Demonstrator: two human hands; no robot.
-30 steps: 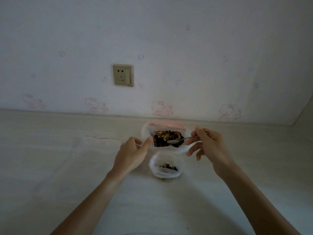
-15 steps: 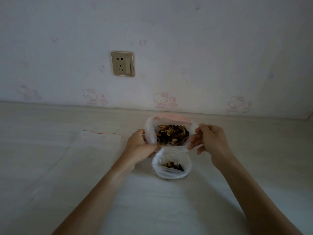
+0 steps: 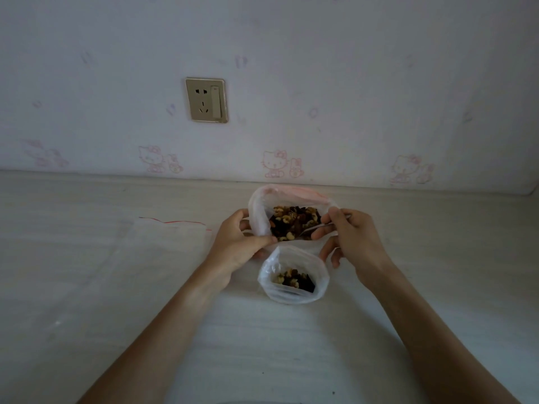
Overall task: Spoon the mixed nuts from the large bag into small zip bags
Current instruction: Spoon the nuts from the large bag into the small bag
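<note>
— So, where are your hands right now?

— Both are at the large bag [image 3: 258, 211], just right of the frame's centre. My left hand [image 3: 237, 243] pinches the bag's left wall, thumb curled over the plastic at the front edge, holding the mouth wide.

— And the other one?

— My right hand [image 3: 351, 240] has the spoon [image 3: 313, 228] pinched between thumb and forefinger. Its bowl end is down among the mixed nuts [image 3: 293, 221] inside the big bag; whether it is loaded, I cannot tell.

— Where is the small bag?

— Standing open on the pale table [image 3: 116, 287], directly below the large bag in the frame and touching its front. That small zip bag [image 3: 293, 297] already has a little heap of nuts in its bottom.

— Anything else around?

— A flat clear bag with a red strip [image 3: 172, 237] lies left of my left hand. On the wall, upper left of centre, sits a gold socket plate [image 3: 206, 100], with pink cat stickers [image 3: 274, 163] in a row lower down.
</note>
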